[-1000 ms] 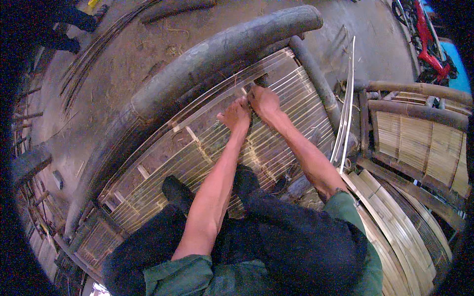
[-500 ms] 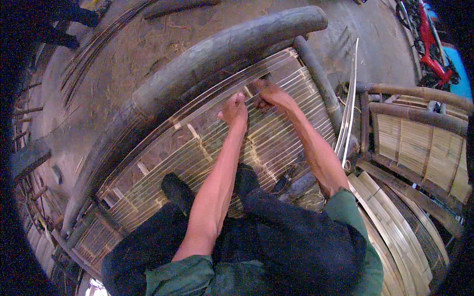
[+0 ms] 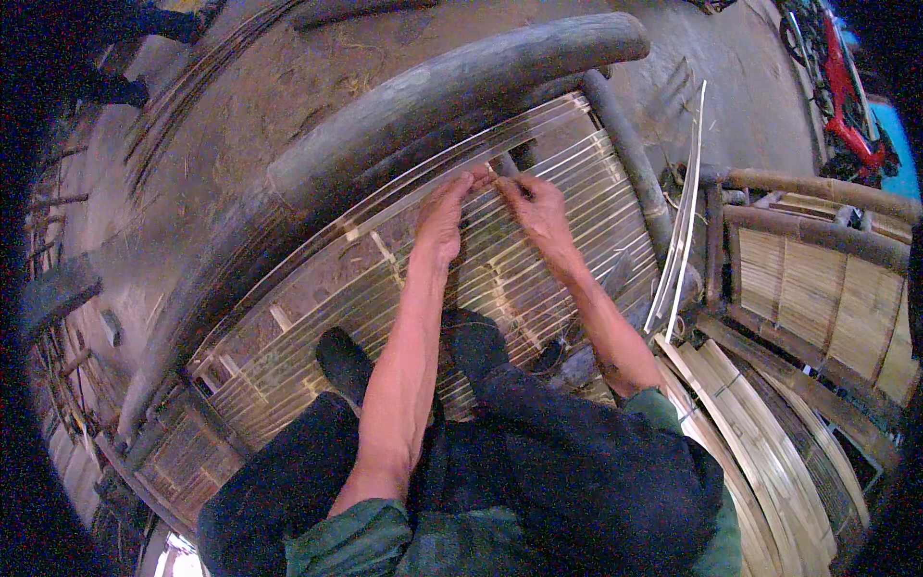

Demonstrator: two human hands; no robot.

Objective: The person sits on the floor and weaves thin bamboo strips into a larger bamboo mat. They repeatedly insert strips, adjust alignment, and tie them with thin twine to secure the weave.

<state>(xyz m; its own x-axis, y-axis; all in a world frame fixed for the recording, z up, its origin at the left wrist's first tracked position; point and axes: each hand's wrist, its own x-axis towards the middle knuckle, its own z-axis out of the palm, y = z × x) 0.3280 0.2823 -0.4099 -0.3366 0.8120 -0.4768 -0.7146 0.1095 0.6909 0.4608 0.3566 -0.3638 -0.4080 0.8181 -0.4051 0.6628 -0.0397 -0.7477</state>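
- Since half a second ago, the left hand has stretched its fingers toward the right, and the right hand has moved in beside them; the fingertips are now close together.
- The left grip has its fingers extended and bunched near the tips; whether it pinches anything, I cannot tell.
- The right grip is curled, with its fingertips dark and small in view; what it may hold cannot be told.
- The slatted bamboo panel lies beneath both hands, which are near its far edge.
- A thick bamboo pole curves along beyond that edge.
- Two dark shoes show near the panel's middle.
- Pale thin strips stand to the right, above a stack of wide bamboo slats.
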